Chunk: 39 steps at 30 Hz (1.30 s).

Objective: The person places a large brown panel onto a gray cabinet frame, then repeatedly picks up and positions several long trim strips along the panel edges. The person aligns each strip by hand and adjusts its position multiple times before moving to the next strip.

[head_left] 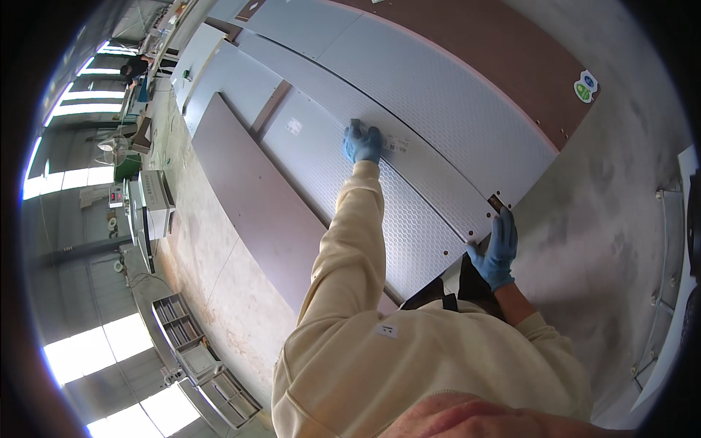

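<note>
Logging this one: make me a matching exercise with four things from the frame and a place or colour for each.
1. left hand
2. right hand
3. sweater
4. green-and-blue sticker

A. cream
B. on the upper-right brown board
C. partway along the silver panels
D. at the panels' near end

Pairs: 1-C, 2-D, 3-A, 4-B

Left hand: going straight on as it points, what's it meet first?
The left hand would likely meet the narrow grey panel first, with the wide patterned panel beyond it; relative heights are unclear from this view.
</note>
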### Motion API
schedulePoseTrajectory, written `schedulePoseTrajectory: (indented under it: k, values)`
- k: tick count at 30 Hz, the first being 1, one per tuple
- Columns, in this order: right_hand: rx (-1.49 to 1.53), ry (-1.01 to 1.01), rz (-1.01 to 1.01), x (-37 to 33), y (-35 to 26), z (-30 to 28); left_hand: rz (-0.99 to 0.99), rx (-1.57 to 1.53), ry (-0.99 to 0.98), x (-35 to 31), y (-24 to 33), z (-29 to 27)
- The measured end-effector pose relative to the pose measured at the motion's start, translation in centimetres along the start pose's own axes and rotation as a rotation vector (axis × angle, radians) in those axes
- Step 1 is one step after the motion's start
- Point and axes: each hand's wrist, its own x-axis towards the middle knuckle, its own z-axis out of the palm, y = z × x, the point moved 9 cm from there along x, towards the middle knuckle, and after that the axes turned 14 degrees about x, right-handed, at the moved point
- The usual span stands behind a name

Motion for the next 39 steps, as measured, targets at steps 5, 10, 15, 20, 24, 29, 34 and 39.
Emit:
schedulePoseTrajectory:
  k: [5, 10, 15, 20, 24, 29, 34, 39]
  values:
    - [0.011, 0.007, 0.000, -0.1, 0.1, 0.3, -0.033, -0.061, -0.022, 0.5, -0.6, 0.7]
    - [0.011, -0.010, 0.002, -0.1, 0.1, 0.4, -0.009, 0.049, -0.026, 0.3, 0.0, 0.3]
    - [-0.005, -0.008, 0.011, -0.2, 0.2, 0.2, 0.052, 0.271, 0.114, -0.8, 1.6, -0.2]
    - [0.052, 0.024, -0.033, -0.2, 0.2, -0.4, 0.126, 0.409, 0.082, -1.0, 1.8, 0.8]
    - [0.013, 0.007, -0.080, -0.7, 0.4, -0.9, 0.163, 0.512, -0.051, -0.3, 1.8, 1.4]
    - [0.085, 0.048, -0.026, -1.8, 1.9, -1.5, 0.237, 0.680, -0.100, -4.7, 4.6, 1.6]
    - [0.103, 0.070, 0.186, -4.9, 4.7, -2.3, 0.708, 0.578, -0.162, -18.8, 10.5, 3.5]
    - [0.154, 0.090, 0.260, -8.1, 7.7, -3.1, 1.105, 0.281, -0.242, -34.3, 13.0, 3.9]
